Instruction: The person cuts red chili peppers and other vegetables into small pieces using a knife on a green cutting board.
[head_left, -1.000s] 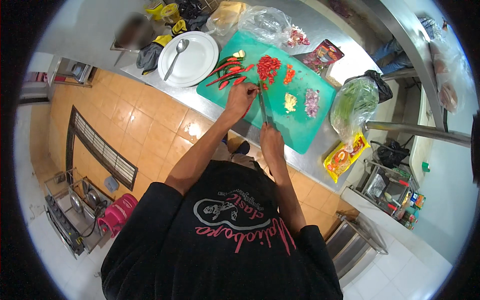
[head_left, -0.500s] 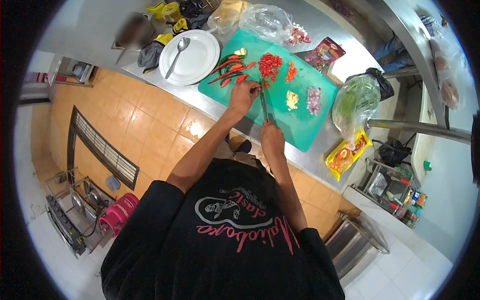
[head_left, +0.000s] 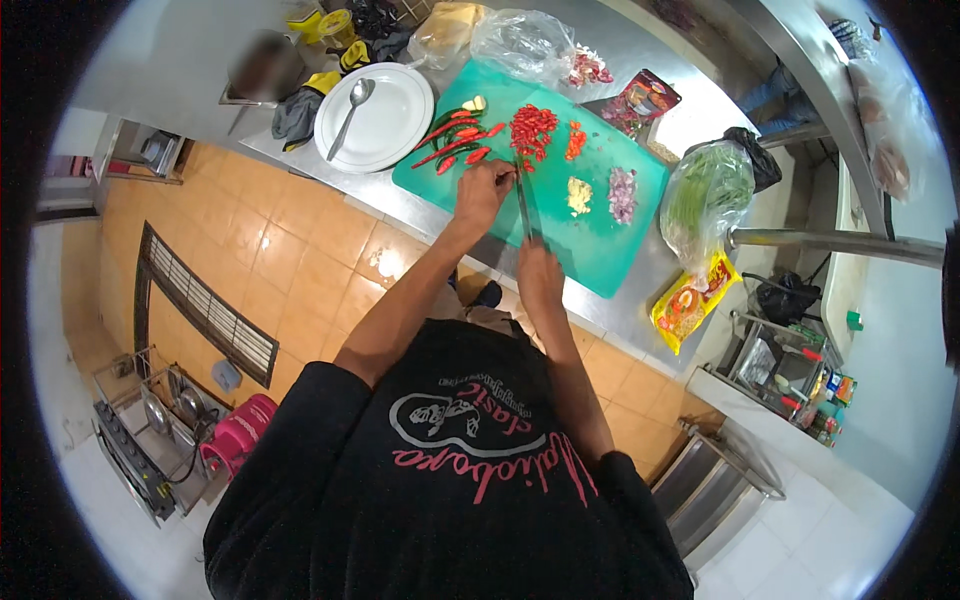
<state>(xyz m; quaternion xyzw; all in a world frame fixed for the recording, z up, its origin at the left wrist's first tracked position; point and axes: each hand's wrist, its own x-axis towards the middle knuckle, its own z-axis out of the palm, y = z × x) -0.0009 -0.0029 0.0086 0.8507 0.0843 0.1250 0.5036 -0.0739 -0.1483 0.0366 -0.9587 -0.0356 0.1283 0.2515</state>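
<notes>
My right hand [head_left: 540, 275] grips a kitchen knife [head_left: 526, 208], its blade pointing away from me across the green cutting board [head_left: 600, 260]. Left of the blade, my left hand [head_left: 483, 192] is closed, pinching a red chili that its fingers mostly hide. Beyond the blade tip lies a pile of sliced red chili [head_left: 533, 130], with a smaller heap of orange-red chili pieces [head_left: 575, 141] beside it. Whole red and green chilies [head_left: 455, 138] and peeled garlic cloves [head_left: 475, 103] lie on the board's left. Chopped garlic [head_left: 579, 197] and chopped shallot [head_left: 622, 196] sit to the right.
A white plate [head_left: 395, 122] with a spoon [head_left: 347, 118] overlaps the board's left side. Bagged green vegetables [head_left: 708, 190] and a yellow noodle packet [head_left: 690, 305] lie right. Clear plastic bags [head_left: 520, 45] sit behind. A metal rail [head_left: 840, 246] juts in from the right.
Both hands and the knife stay at the same spot, with the blade shifting only slightly. The whole counter sits a little further left in view.
</notes>
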